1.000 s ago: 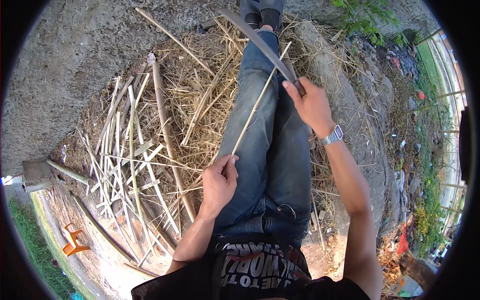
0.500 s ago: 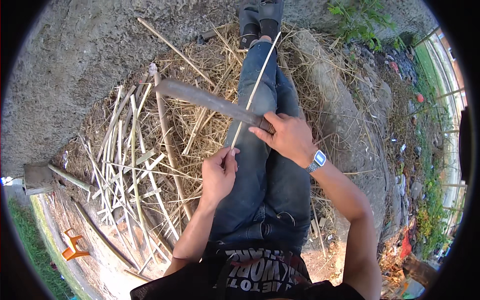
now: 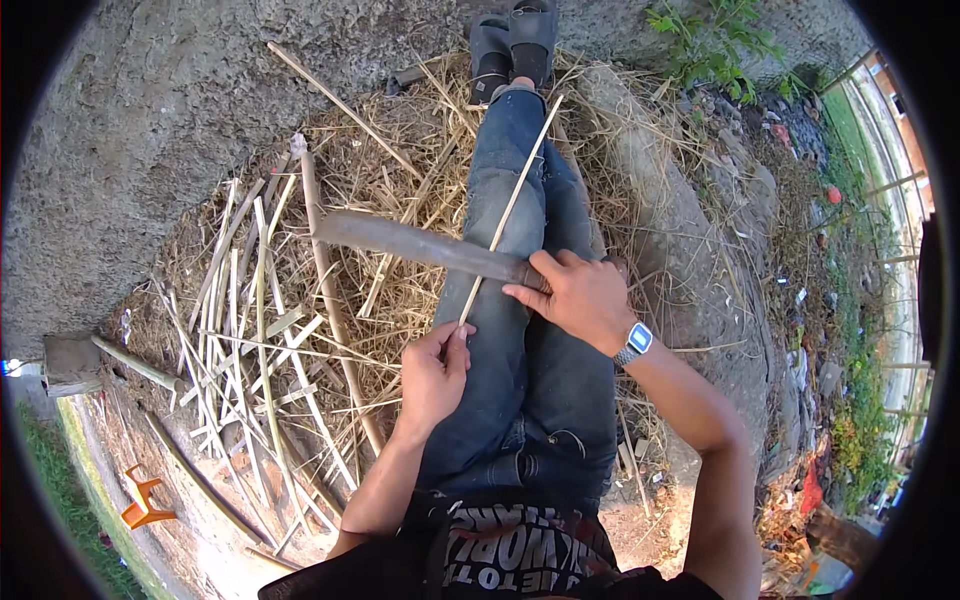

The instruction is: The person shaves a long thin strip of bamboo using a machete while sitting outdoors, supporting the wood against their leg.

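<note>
My left hand (image 3: 436, 375) pinches the near end of a thin pale strip, which looks like split bamboo (image 3: 516, 190), between thumb and fingertips. The strip slants up and away over my jeans toward my shins. My right hand (image 3: 582, 300) is wrapped round the handle of a large knife (image 3: 410, 240) with a long, dark, broad blade. That blade points left and crosses the strip above my thighs, touching or nearly touching it. A wristwatch (image 3: 638, 340) sits on my right wrist.
Several split strips (image 3: 250, 330) lie heaped on the ground to my left, beside a long pole (image 3: 328, 270). Dry shavings (image 3: 400, 190) surround my outstretched legs. A rough grey wall (image 3: 130, 150) rises at the far left, and an orange plastic chair (image 3: 146, 503) stands at the lower left.
The strip has slid toward me under the blade, its far end now lower down my shins. The knife has tilted slightly, its tip lower; both hands keep their grips.
</note>
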The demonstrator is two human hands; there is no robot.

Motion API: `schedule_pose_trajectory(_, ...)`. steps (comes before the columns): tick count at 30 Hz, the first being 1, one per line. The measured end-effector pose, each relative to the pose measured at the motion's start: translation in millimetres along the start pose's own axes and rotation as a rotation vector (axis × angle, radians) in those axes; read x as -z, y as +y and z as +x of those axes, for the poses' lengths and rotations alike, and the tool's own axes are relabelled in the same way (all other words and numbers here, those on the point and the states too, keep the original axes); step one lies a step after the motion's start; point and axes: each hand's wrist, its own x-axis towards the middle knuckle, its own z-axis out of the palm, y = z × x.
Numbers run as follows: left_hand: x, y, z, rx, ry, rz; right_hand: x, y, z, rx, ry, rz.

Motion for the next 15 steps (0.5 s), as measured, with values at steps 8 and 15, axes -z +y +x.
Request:
schedule_pose_trajectory(8, 2.2, -2.7, -13.5, 0.049, 0.027, 0.016, 5.2, 45.8, 22.2, -0.275, 0.053, 0.166)
schedule_pose_trajectory(15, 2.7, -0.8, -9.9, 0.041, 0.032, -0.029, -12.8, 33.0, 1.7, -0.008, 0.051, -0.053)
